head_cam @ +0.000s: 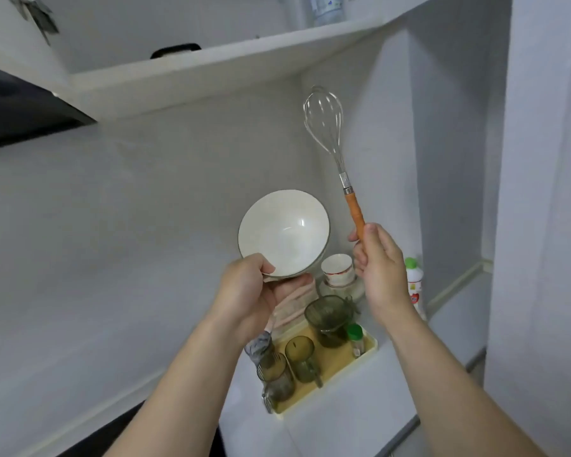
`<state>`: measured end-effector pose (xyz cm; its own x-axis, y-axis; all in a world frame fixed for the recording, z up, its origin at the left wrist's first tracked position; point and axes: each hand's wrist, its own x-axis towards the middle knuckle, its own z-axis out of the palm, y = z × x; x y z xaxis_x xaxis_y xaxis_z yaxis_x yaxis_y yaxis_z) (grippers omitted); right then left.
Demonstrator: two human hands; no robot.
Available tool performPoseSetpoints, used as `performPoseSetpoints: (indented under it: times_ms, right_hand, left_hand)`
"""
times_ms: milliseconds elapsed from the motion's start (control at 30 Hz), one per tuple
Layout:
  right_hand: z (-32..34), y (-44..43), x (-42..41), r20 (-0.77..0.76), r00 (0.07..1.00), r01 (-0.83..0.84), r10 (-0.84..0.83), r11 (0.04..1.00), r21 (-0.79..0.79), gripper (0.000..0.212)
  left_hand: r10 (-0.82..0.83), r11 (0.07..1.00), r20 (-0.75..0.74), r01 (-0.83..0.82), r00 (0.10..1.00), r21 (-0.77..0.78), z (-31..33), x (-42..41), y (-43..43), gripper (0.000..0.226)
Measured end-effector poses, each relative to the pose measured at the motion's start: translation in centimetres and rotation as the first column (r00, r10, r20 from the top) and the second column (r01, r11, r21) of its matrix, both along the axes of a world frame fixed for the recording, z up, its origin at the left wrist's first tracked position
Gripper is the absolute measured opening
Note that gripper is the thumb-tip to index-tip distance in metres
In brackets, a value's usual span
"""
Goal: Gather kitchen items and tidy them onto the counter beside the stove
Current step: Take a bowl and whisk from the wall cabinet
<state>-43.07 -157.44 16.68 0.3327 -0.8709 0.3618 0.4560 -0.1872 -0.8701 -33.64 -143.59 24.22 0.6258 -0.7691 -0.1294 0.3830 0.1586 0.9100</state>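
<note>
White counter corner [360, 407]: your left hand [251, 291] grips the bowl [284, 234] by its near rim, your right hand [381, 265] clasps the whisk [340, 166] handle upright. Both aloft above the tray [370, 349], probably carried for set-down.

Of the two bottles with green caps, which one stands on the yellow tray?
The small clear bottle, at the right edge of the tray beside the green glasses. The taller white bottle stands off the tray, by the wall.
</note>
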Motion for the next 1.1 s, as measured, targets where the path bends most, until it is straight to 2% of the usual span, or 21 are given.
performPoseSetpoints:
  times_ms: [233,367,500,633,867,1100]
  right_hand:
    - [-7.5,0.5,1.5,-0.226,0.968,-0.063,0.109,0.977,0.204,0.042]
    - [-11.0,0.8,1.5,-0.265,0.951,-0.07,0.161,0.944,0.322,0.038]
    - [-13.4,0.7,1.4,-0.297,0.943,-0.009,0.153,0.901,0.434,0.035]
    - [-15.8,0.0,0.7,-0.353,0.933,0.123,0.072,0.856,0.501,0.034]
    - [-19.2,-1.2,-0.5,-0.469,0.874,0.388,-0.129,0.766,0.513,0.034]
    - [-21.6,-2.9,-1.2,-0.587,0.761,0.591,-0.277,0.67,0.449,0.038]
  left_hand:
    - [0.098,0.979,-0.182,-0.062,0.978,0.193,-9.2,2.7,-0.7,0.044]
    - [0.14,0.96,-0.285,-0.061,0.948,0.272,-14.3,3.0,-1.3,0.049]
    - [0.123,0.951,-0.37,-0.003,0.921,0.31,-18.0,2.2,-2.5,0.04]
    - [0.111,0.927,-0.425,0.06,0.898,0.37,-21.6,1.9,-4.6,0.041]
    - [0.078,0.858,-0.452,0.171,0.889,0.484,-26.9,0.2,-9.1,0.045]
    - [-0.091,0.801,-0.45,0.334,0.888,0.497,-30.2,-1.1,-14.4,0.043]
